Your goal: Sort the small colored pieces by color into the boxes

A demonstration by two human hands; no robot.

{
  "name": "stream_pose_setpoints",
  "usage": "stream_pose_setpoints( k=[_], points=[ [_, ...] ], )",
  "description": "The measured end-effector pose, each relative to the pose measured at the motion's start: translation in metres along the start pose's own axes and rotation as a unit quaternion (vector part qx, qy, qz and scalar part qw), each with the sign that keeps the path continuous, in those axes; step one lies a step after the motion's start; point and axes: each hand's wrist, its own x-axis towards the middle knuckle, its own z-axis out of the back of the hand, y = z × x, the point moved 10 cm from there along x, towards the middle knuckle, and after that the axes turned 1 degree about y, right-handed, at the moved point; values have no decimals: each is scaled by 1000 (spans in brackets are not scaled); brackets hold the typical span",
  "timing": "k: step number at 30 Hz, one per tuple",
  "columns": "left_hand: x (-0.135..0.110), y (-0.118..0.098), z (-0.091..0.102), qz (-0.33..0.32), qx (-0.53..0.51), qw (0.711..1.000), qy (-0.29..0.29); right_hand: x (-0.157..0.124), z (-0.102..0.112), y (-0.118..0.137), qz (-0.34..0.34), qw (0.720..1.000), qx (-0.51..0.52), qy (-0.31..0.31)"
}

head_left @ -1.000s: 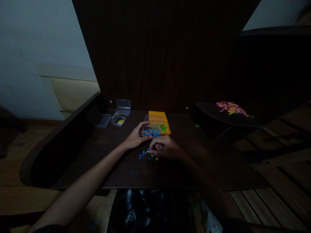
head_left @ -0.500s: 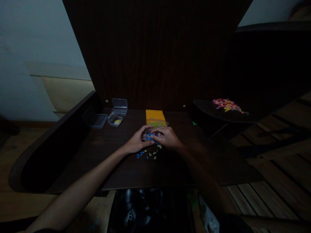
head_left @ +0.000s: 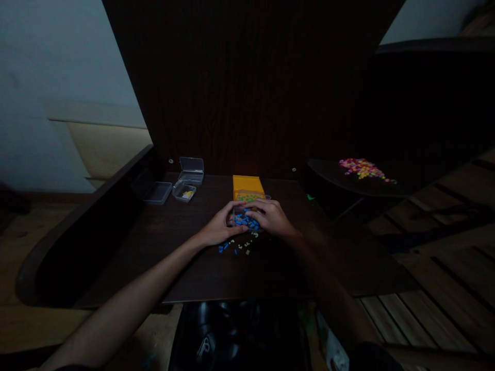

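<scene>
A small clear plastic box (head_left: 235, 211) with several tiny blue building bricks (head_left: 247, 221) in it is between my hands. My left hand (head_left: 218, 225) wraps round its left side, thumb along the near edge. My right hand (head_left: 274, 216) is curled over its right side, fingertips at the rim and partly hiding the contents. Just in front lie loose blue pieces (head_left: 223, 247) and cream pieces (head_left: 246, 246). Behind my fingers, a clear box of green pieces (head_left: 250, 197) rests at the yellow box (head_left: 247, 183).
Toward the back left stand an open clear case (head_left: 192, 170), a small box with yellow pieces (head_left: 186, 194) and a flat clear lid or tray (head_left: 158, 192). Colourful beads (head_left: 363, 168) are heaped on the dark side shelf (head_left: 328, 170). The table's raised left side (head_left: 88, 216) is an edge.
My right fingers have drawn back to the right from over the box, so more of the blue bricks show and look spread out. My left hand keeps its hold.
</scene>
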Motion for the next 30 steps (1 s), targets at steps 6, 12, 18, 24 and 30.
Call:
stream_pose_setpoints(
  k=[6,12,18,24,30],
  points=[
    [0,2,1,6,-3,1000,-3,0,0,3,4,1000,19,20],
    [1,0,2,1,-9,1000,-5,-1,-8,5,-26,997,38,59],
    [1,0,5,8,-20,1000,-7,-4,-10,3,-53,994,42,90],
    [2,1,9,2,-11,1000,-15,-7,-12,0,-58,994,30,92],
    [2,-2,10,-2,-4,1000,-23,-5,-7,0,-59,996,22,68]
  ],
)
